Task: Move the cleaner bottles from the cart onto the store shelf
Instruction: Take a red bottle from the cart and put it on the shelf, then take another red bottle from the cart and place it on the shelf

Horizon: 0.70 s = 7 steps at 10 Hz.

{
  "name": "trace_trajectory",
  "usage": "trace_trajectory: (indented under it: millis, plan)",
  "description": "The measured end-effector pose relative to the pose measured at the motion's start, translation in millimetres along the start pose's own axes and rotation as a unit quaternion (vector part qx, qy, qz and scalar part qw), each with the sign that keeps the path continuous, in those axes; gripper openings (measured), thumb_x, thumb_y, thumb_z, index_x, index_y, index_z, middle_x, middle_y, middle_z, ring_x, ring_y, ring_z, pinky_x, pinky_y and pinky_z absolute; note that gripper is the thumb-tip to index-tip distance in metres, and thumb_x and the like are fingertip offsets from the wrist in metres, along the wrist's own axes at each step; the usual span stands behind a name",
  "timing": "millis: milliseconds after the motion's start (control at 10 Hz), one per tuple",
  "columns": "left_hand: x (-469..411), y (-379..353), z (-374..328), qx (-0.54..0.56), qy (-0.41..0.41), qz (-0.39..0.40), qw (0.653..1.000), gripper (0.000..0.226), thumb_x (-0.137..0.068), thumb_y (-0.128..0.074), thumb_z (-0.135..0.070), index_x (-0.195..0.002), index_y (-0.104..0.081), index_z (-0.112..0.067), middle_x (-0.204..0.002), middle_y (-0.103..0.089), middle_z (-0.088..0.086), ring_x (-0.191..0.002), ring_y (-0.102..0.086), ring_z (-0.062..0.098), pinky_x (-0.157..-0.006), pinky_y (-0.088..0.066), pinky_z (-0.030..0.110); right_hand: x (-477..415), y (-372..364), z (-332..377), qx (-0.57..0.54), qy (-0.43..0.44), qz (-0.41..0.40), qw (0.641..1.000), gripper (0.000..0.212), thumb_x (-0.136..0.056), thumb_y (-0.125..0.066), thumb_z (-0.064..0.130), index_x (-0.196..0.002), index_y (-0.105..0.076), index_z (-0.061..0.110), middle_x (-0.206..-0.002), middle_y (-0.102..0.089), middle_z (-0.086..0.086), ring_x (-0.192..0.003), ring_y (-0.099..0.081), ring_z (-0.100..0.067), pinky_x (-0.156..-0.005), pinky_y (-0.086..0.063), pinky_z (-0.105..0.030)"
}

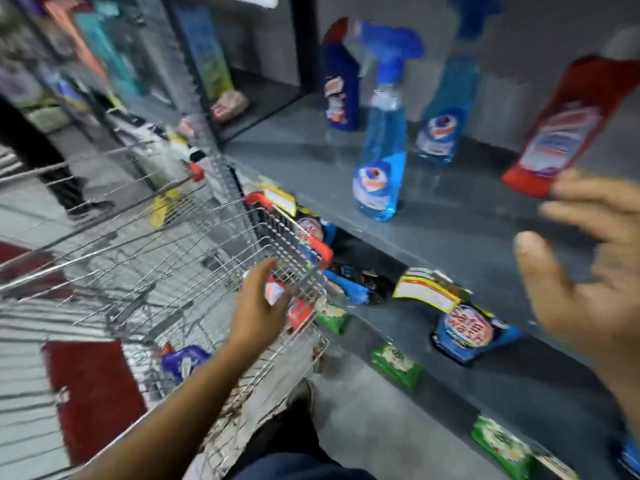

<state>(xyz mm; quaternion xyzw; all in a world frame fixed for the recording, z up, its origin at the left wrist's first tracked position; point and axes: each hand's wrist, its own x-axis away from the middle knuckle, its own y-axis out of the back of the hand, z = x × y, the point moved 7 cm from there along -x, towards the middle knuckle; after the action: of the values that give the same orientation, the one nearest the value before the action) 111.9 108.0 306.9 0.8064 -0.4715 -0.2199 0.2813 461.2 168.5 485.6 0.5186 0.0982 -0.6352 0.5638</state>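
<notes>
On the grey store shelf stand a dark blue bottle, two light blue spray bottles and a red bottle. My right hand hovers open just below and in front of the red bottle, fingers spread, holding nothing. My left hand reaches into the wire cart and curls around a red and white bottle near the cart's front corner. A blue bottle lies lower in the cart. The picture is blurred by motion.
Lower shelves hold blue pouches and green packets. Yellow price tags hang off the shelf edge. A dark upright post divides the shelving. A person's dark leg stands at the left on a red and white tiled floor.
</notes>
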Motion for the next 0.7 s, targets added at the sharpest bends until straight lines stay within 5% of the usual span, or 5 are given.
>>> trace_trajectory:
  millis: [200,300,400,500,700]
  plan:
    - [-45.8,36.1,177.4,0.116,0.347,0.057,0.929,0.058,-0.086,-0.068,-0.021,-0.136,-0.043,-0.005,-0.125,-0.059,0.015,-0.101,-0.058,0.025,-0.080,-0.048,0.027,-10.3,-231.0,55.8,-0.099,0.011,0.318,0.943,0.029,-0.076,-0.070,0.018,-0.105,-0.067,0.015,-0.104,-0.061,-0.001,-0.100,-0.055,-0.007,-0.097,-0.035,-0.011]
    - [-48.5,4.3,228.6,0.150,0.429,0.140,0.880,0.060,-0.086,-0.069,-0.021,-0.135,-0.041,-0.002,-0.124,-0.061,0.023,-0.094,-0.056,0.026,-0.066,-0.044,0.029,9.1,-355.6,66.5,-0.062,-0.007,0.504,0.861,0.043,-0.076,-0.072,0.031,-0.117,-0.060,0.026,-0.116,-0.061,-0.002,-0.106,-0.053,-0.012,-0.091,-0.031,-0.012]
    - [-58.4,-29.5,257.7,0.158,0.434,0.170,0.871,0.060,-0.084,-0.071,-0.023,-0.133,-0.042,-0.003,-0.105,-0.066,0.023,-0.082,-0.053,0.021,-0.058,-0.040,0.026,49.6,-484.9,66.6,-0.009,0.012,0.653,0.757,0.057,-0.076,-0.071,0.036,-0.128,-0.050,0.024,-0.127,-0.057,-0.009,-0.117,-0.051,-0.024,-0.092,-0.031,-0.020]
    - [-70.0,-65.2,279.7,0.181,0.440,0.172,0.863,0.055,-0.079,-0.076,-0.024,-0.126,-0.054,-0.005,-0.096,-0.063,0.008,-0.087,-0.056,0.016,-0.067,-0.042,0.021,89.5,-587.1,57.7,0.054,0.012,0.726,0.685,0.059,-0.078,-0.068,0.037,-0.129,-0.049,0.015,-0.128,-0.057,-0.020,-0.118,-0.052,-0.035,-0.098,-0.041,-0.037]
    - [-64.3,-139.0,296.5,0.278,0.508,0.212,0.787,0.060,-0.080,-0.074,-0.021,-0.131,-0.050,-0.001,-0.126,-0.062,0.023,-0.111,-0.062,0.032,-0.101,-0.049,0.045,157.0,-684.2,10.9,0.120,-0.055,0.758,0.639,0.053,-0.082,-0.065,0.037,-0.123,-0.049,0.008,-0.130,-0.054,-0.023,-0.120,-0.051,-0.036,-0.100,-0.038,-0.036]
